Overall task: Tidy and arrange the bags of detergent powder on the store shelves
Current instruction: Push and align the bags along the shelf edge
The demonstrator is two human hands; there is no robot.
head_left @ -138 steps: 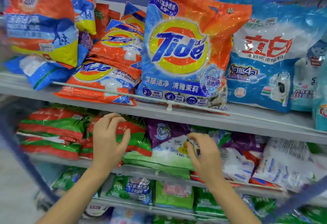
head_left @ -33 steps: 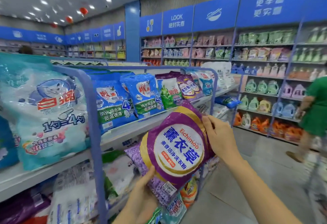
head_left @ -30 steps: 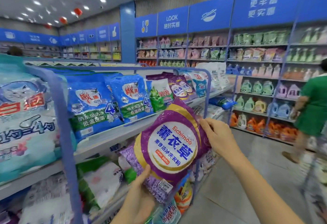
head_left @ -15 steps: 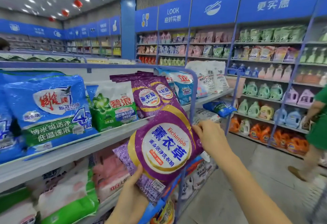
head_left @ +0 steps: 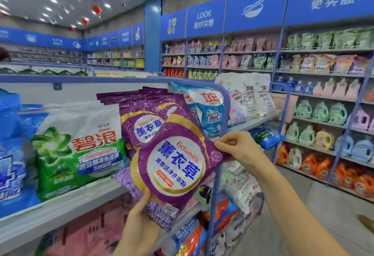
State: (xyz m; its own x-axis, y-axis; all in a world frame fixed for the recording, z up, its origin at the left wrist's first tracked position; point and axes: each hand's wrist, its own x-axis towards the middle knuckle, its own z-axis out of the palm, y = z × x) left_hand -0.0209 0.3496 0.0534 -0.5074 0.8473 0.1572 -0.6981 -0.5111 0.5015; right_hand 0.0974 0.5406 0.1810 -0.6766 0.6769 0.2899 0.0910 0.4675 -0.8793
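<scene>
We're holding the purple Eichimoo detergent bag [head_left: 176, 164] right in front of the matching purple stack [head_left: 145, 114] on the shelf [head_left: 66, 201]. Our left hand [head_left: 139, 225] grips its 7 o'clock corner, our right hand [head_left: 238, 148] pinches the 3 o'clock edge, fingers curled tight.

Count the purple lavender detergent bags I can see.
2 show fronts: held purple bag gripped by left hand and right hand; shelved purple bag leaning on the shelf behind it. Purple edges behind suggest more, hidden.

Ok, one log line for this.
held: purple plastic detergent bag; left hand: grips bottom; right hand: pinches corner; behind: matching shelved bags
</scene>
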